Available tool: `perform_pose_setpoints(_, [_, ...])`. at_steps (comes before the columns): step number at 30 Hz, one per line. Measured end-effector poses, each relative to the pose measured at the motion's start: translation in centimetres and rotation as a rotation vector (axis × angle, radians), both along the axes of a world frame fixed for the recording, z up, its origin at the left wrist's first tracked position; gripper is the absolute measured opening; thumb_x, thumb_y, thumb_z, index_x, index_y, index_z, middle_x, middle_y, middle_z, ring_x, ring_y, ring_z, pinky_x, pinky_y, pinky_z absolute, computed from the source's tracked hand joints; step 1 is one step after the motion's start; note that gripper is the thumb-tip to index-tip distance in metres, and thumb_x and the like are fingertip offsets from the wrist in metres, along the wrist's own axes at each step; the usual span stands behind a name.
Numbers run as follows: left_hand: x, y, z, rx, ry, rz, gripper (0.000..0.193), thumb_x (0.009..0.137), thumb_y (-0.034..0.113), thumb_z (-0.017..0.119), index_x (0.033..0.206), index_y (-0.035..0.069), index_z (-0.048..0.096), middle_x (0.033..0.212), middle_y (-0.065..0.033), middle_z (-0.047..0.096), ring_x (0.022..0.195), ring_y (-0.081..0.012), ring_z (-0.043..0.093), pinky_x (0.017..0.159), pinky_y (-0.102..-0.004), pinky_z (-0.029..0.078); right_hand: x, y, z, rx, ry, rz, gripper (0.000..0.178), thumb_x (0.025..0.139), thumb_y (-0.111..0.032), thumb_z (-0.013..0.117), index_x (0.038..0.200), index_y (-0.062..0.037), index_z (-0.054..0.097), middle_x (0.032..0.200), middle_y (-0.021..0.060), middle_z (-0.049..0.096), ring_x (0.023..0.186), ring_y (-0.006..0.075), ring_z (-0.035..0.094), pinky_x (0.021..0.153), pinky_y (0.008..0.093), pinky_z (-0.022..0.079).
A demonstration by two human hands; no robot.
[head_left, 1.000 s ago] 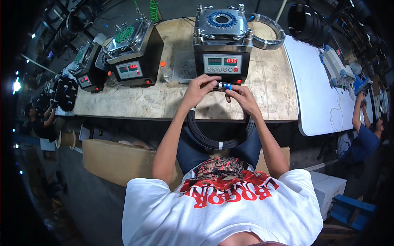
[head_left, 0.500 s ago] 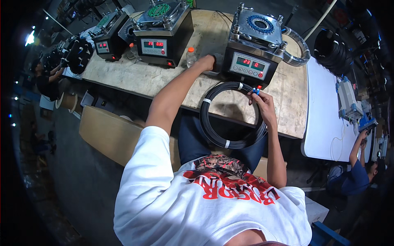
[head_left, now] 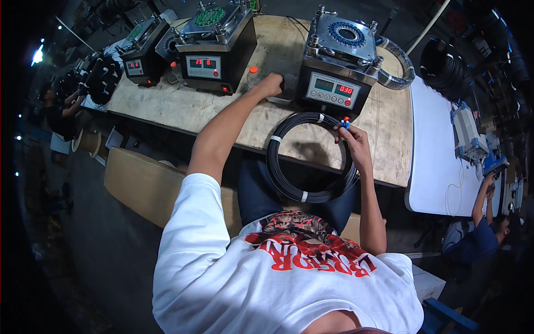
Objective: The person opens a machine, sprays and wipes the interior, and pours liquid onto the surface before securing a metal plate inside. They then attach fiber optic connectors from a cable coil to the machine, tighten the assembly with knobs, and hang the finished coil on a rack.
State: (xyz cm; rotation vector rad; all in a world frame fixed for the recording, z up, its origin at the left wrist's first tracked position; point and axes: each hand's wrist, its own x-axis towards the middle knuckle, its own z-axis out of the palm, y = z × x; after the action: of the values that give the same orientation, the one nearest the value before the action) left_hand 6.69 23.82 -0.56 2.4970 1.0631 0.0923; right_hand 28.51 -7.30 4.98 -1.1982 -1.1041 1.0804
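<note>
Coil of thin black cable, bound at intervals with white tape bands, half resting on the front edge of the worn wooden counter and half hanging over the person's lap, where its weight is carried by the edge. Right hand: fingers pinched on the cable's end with its small blue-and-red connector tips, held just under the front panel of the black box-shaped machine with round blue fixture plate and red digit display, close to the unit. Left hand: arm stretched forward, grip pressed against that machine's left side; whether it is clenched on anything cannot be told. Second similar black machine with green-topped fixture stands to the left, apart. Small clear bottle with orange cap sits between the two machines.
</note>
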Motion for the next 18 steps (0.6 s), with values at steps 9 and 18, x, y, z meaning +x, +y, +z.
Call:
perform_pose_setpoints(9, [-1.8,-2.7,3.9,-0.055,-0.270,0.032,0.031,0.076,0.017,0.073,0.097,-0.006,0.069,0.087,-0.0255,0.069,0.081,-0.0336,0.071,0.076,-0.0384,0.056,-0.5,-0.1,0.2,0.007,0.019,-0.001,0.023,0.099,-0.016,0.060,0.102,0.0050,0.070,0.079,0.0031,0.064,0.075,0.0098,0.059,0.073,0.0255,0.047])
perform_pose_setpoints(18, [-0.3,-14.7,12.0,-0.726,-0.711,-0.157,0.022,0.099,0.016,0.059,0.099,-0.005,0.066,0.090,-0.0110,0.070,0.081,-0.0161,0.070,0.073,-0.0279,0.057,-1.0,0.6,1.2,-0.033,-0.014,0.045,0.027,0.098,-0.022,0.063,0.101,0.0036,0.071,0.076,-0.0002,0.059,0.073,0.0083,0.054,0.068,0.0244,0.042])
